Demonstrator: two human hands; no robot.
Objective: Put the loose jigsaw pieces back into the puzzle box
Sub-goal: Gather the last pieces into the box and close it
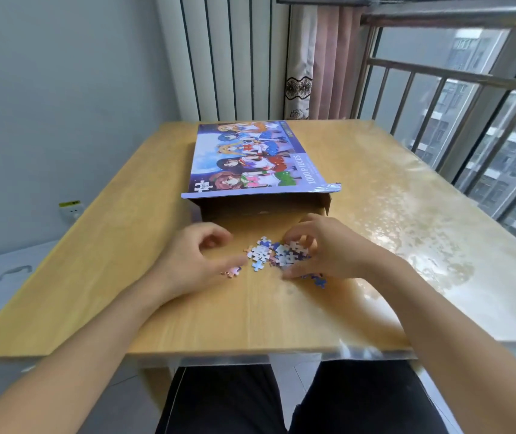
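The small heap of blue-and-white cardboard jigsaw pieces (277,255) lies on the wooden worktop (250,314) between our hands — just near of the flat illustrated puzzle box (250,155), whose open end faces us. Our right hand (322,245) curls over the heap, fingers touching pieces; our left hand (194,258) sits loosely curled beside it — whether it holds any, we cannot tell.

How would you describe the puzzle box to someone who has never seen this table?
On the wooden table, look beyond the hands. The puzzle box lies flat, its near end open towards the loose pieces. Only it bears a cartoon picture and "1000 PIECES".
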